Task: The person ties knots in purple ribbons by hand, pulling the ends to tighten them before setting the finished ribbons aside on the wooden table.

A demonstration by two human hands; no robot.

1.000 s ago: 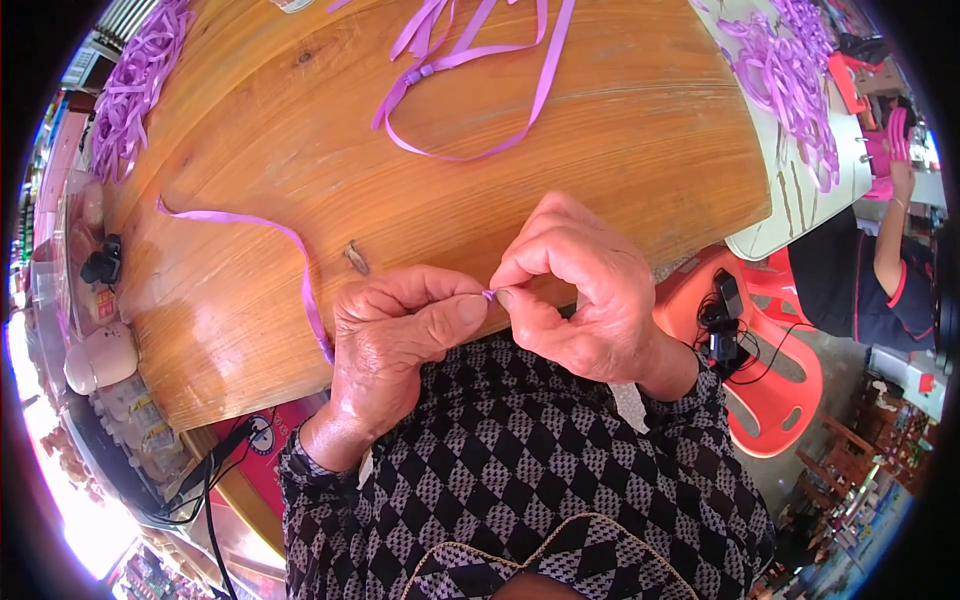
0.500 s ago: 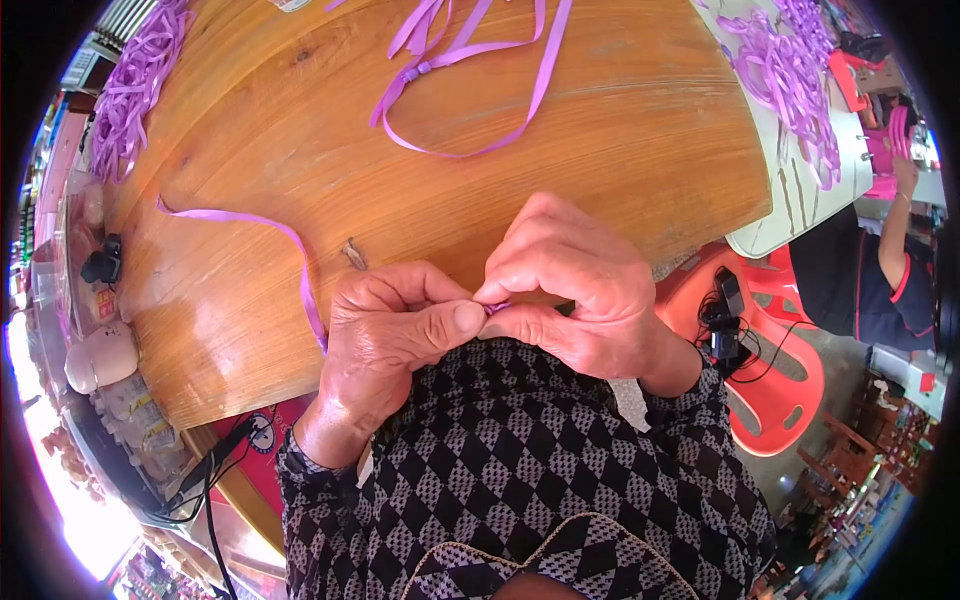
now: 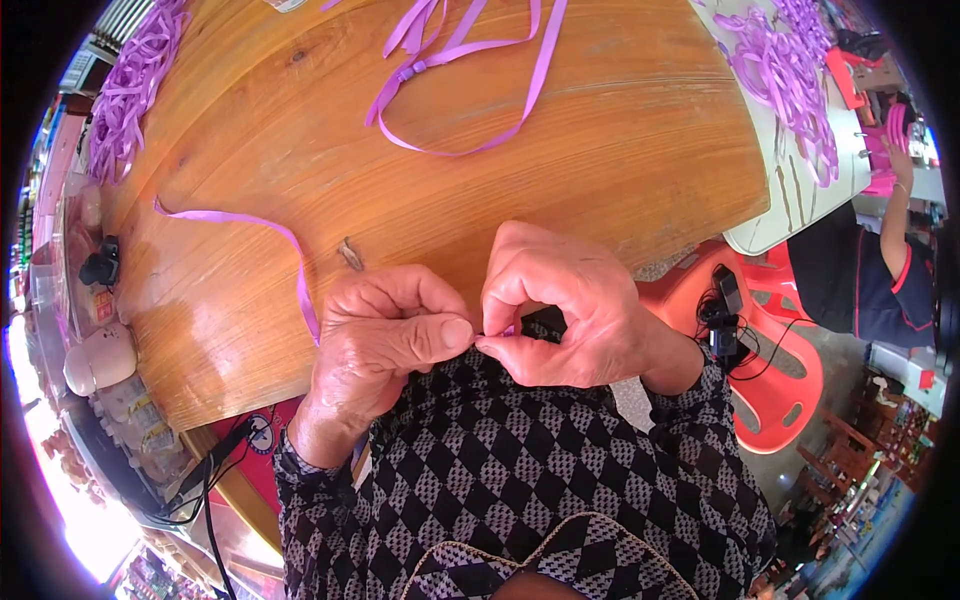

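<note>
A purple ribbon (image 3: 275, 225) lies across the wooden table (image 3: 400, 210), and its near end runs in behind my left hand (image 3: 395, 330). Thumb and forefinger of that hand are pinched together on the ribbon. My right hand (image 3: 560, 305) also pinches, its fingertips close beside the left thumb, with a bit of purple showing between its fingers. Most of the held piece is hidden by the fingers, so its shape cannot be made out. Both hands are in front of my chest, at the table's near edge.
A looped purple ribbon with a knot (image 3: 412, 70) lies at the far middle. Ribbon heaps sit at far left (image 3: 135, 90) and on a white surface (image 3: 850, 150) at right. An orange chair (image 3: 785, 385) holds black devices. Another person (image 3: 870, 270) is at far right.
My right hand has moved down slightly and its fingers have curled rounder. The fingertips of the two hands have drawn a little apart. The ribbon on the table lies nearly as before.
</note>
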